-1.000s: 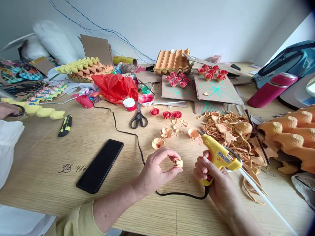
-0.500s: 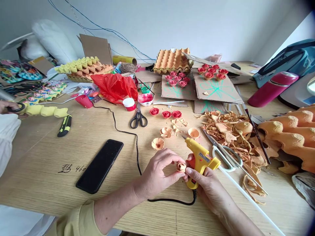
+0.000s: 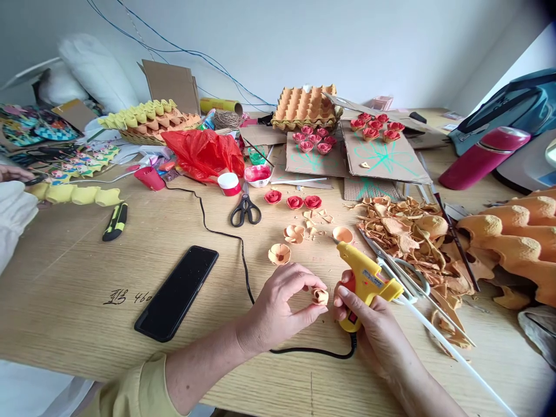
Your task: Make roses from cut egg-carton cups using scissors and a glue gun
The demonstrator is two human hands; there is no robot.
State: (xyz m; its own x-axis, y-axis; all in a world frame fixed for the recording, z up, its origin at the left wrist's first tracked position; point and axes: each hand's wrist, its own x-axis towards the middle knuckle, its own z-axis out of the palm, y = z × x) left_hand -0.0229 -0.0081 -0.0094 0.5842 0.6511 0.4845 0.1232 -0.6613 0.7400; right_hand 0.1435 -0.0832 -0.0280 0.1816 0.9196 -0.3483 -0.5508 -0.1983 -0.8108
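Between the thumb and fingers of my left hand (image 3: 282, 307) is a small rolled flower bud (image 3: 320, 297) of orange egg-carton pulp. My right hand (image 3: 373, 324) grips a yellow hot glue gun (image 3: 362, 275) by its handle, nozzle pointing up and to the left, a white glue stick (image 3: 452, 350) sticking out of its back. A small gap separates the bud from the right fingers. Just beyond lie a petalled carton cup (image 3: 279, 254), a second petalled cup (image 3: 294, 234) and a plain round cup (image 3: 343, 234). Three red-painted roses (image 3: 294, 202) sit behind them.
A black phone (image 3: 176, 293) lies left of my arm; black scissors (image 3: 245, 209) are farther back. Carton scraps (image 3: 399, 226) and light-handled scissors (image 3: 410, 278) are at right. Red roses stand on cardboard (image 3: 384, 156). At far left, another person's hand (image 3: 13, 174) is near a yellow carton strip (image 3: 78, 194).
My right hand with the glue gun has moved right, away from the bud, which stays in my left hand. The other person's hand at far left has shifted left and up.
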